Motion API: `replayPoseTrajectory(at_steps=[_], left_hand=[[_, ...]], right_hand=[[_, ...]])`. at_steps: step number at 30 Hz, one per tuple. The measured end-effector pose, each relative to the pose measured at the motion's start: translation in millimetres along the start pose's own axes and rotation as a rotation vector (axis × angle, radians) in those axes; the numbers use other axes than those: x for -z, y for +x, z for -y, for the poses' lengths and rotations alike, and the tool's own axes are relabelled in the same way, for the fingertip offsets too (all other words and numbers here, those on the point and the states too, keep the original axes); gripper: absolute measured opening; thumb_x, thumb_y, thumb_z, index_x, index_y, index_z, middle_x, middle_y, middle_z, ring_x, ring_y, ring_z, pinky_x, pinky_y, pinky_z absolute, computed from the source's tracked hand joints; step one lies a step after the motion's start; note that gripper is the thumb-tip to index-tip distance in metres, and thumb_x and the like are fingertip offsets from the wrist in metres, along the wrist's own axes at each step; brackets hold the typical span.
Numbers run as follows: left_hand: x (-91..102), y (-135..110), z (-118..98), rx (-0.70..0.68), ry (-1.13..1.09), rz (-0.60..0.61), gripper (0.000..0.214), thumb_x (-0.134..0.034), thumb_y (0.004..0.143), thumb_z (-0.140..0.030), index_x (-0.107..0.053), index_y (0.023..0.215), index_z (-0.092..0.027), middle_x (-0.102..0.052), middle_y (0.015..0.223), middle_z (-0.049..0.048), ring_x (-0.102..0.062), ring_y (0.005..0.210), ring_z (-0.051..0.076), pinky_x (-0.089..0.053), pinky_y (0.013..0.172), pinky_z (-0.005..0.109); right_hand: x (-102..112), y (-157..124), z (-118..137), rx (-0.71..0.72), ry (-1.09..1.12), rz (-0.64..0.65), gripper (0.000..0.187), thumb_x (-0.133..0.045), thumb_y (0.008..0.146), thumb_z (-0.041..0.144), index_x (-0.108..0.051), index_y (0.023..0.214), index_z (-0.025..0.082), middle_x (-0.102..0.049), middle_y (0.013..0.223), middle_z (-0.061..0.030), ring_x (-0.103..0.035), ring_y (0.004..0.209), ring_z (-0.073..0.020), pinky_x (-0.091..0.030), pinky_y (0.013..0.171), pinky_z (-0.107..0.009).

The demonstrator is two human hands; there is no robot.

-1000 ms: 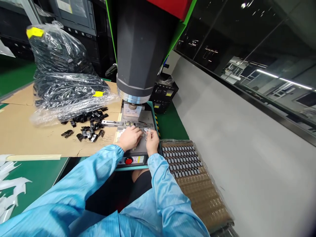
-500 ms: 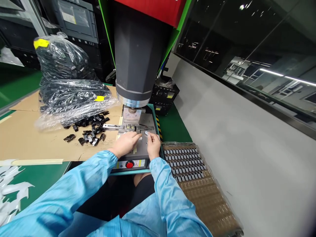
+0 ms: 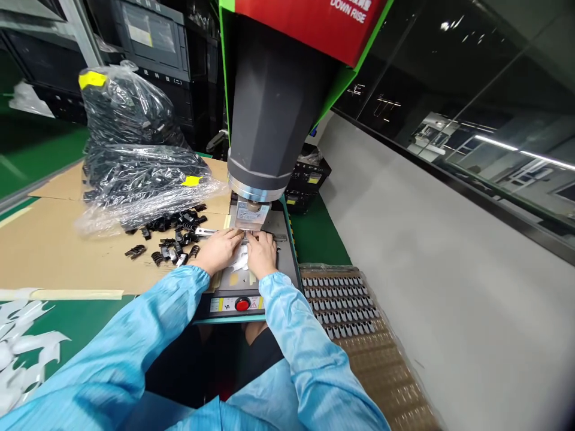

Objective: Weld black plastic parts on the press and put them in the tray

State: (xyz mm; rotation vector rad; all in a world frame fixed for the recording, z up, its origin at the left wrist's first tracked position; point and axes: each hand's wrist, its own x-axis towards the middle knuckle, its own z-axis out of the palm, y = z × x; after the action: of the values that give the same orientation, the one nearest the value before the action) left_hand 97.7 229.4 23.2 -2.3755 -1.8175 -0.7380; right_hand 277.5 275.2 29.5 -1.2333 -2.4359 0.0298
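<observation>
Both my hands rest on the grey base plate (image 3: 282,261) of a press, right under its small metal head (image 3: 251,215). My left hand (image 3: 217,251) lies knuckles up, fingers curled toward the fixture below the head. My right hand (image 3: 262,254) sits beside it, fingertips pressed together at the fixture. What the fingertips hold is hidden. The big dark cylinder of the press (image 3: 276,114) hangs directly above both hands. Blue sleeves cover both my arms.
Loose black plastic clips (image 3: 173,239) lie on cardboard (image 3: 54,245) left of the press, beside clear bags of more clips (image 3: 135,161). A brown tray with rows of small parts (image 3: 345,299) sits to the right. A red button (image 3: 242,304) is on the press front. White scraps (image 3: 22,347) lie at far left.
Both hands have moved forward from the middle of the base plate to the fixture under the press head. The small shiny part at my right fingertips is no longer visible.
</observation>
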Motion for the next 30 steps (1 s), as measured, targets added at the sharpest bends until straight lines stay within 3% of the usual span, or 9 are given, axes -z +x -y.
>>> replayPoseTrajectory(at_steps=[5, 9, 12, 15, 18, 21, 26, 30], left_hand=[[0.5, 1, -10, 0.082, 0.094, 0.025, 0.050, -0.045, 0.107, -0.031, -0.062, 0.153, -0.021, -0.062, 0.154, 0.0164, -0.042, 0.155, 0.042, -0.039, 0.120, 0.066], [14.7, -1, -24, 0.108, 0.138, 0.038, 0.047, -0.047, 0.106, -0.034, -0.064, 0.148, -0.020, -0.061, 0.153, 0.0183, -0.042, 0.153, 0.043, -0.035, 0.120, 0.066], [33.9, -25, -29, 0.096, 0.153, 0.007, 0.041, -0.047, 0.107, -0.035, -0.069, 0.138, -0.019, -0.062, 0.152, 0.0167, -0.048, 0.147, 0.038, -0.039, 0.117, 0.057], [49.2, -69, -22, 0.235, 0.172, -0.057, 0.041, -0.051, 0.106, -0.041, -0.067, 0.136, -0.019, -0.066, 0.141, 0.0171, -0.057, 0.131, 0.036, -0.046, 0.104, 0.052], [55.1, -114, -8, 0.488, 0.197, -0.127, 0.043, -0.055, 0.104, -0.050, -0.066, 0.130, -0.018, -0.069, 0.121, 0.0171, -0.061, 0.114, 0.037, -0.048, 0.093, 0.051], [52.7, -141, 3, 0.588, 0.159, -0.151, 0.043, -0.058, 0.102, -0.057, -0.066, 0.123, -0.020, -0.068, 0.112, 0.0145, -0.062, 0.108, 0.036, -0.048, 0.091, 0.049], [44.0, -145, 11, 0.602, 0.118, -0.189, 0.041, -0.058, 0.103, -0.053, -0.065, 0.128, -0.022, -0.067, 0.114, 0.0144, -0.062, 0.110, 0.035, -0.048, 0.092, 0.046], [38.8, -139, 17, 0.551, 0.097, -0.184, 0.035, -0.050, 0.107, -0.047, -0.070, 0.124, -0.024, -0.069, 0.117, 0.0134, -0.063, 0.110, 0.033, -0.047, 0.092, 0.045]], right_hand=[[12, -2, 6, 0.037, -0.076, 0.080, 0.052, -0.056, 0.107, 0.033, -0.055, 0.159, 0.027, -0.055, 0.149, -0.0143, -0.042, 0.135, -0.0320, -0.042, 0.108, -0.047], [17, 0, 6, 0.019, -0.074, 0.114, 0.052, -0.058, 0.106, 0.033, -0.056, 0.157, 0.027, -0.056, 0.148, -0.0146, -0.043, 0.135, -0.0328, -0.042, 0.109, -0.047], [18, -2, 11, -0.021, -0.038, 0.091, 0.049, -0.060, 0.105, 0.033, -0.061, 0.153, 0.026, -0.057, 0.146, -0.0152, -0.043, 0.134, -0.0335, -0.041, 0.109, -0.048], [16, -6, 26, -0.033, 0.034, 0.021, 0.047, -0.063, 0.103, 0.030, -0.064, 0.149, 0.024, -0.059, 0.141, -0.0150, -0.045, 0.130, -0.0336, -0.041, 0.111, -0.048], [9, -5, 51, 0.083, 0.139, 0.038, 0.046, -0.062, 0.102, 0.023, -0.064, 0.148, 0.023, -0.063, 0.136, -0.0125, -0.048, 0.127, -0.0310, -0.041, 0.113, -0.047], [-1, 4, 78, 0.237, 0.214, 0.130, 0.045, -0.061, 0.100, 0.018, -0.064, 0.145, 0.023, -0.066, 0.137, -0.0090, -0.049, 0.128, -0.0286, -0.041, 0.116, -0.044], [-16, 19, 106, 0.415, 0.197, 0.250, 0.049, -0.055, 0.102, 0.012, -0.060, 0.149, 0.025, -0.064, 0.147, -0.0047, -0.050, 0.129, -0.0249, -0.042, 0.113, -0.040], [-22, 21, 111, 0.441, 0.064, 0.279, 0.040, -0.052, 0.106, 0.017, -0.065, 0.143, 0.026, -0.066, 0.137, -0.0077, -0.051, 0.123, -0.0269, -0.044, 0.106, -0.041]])
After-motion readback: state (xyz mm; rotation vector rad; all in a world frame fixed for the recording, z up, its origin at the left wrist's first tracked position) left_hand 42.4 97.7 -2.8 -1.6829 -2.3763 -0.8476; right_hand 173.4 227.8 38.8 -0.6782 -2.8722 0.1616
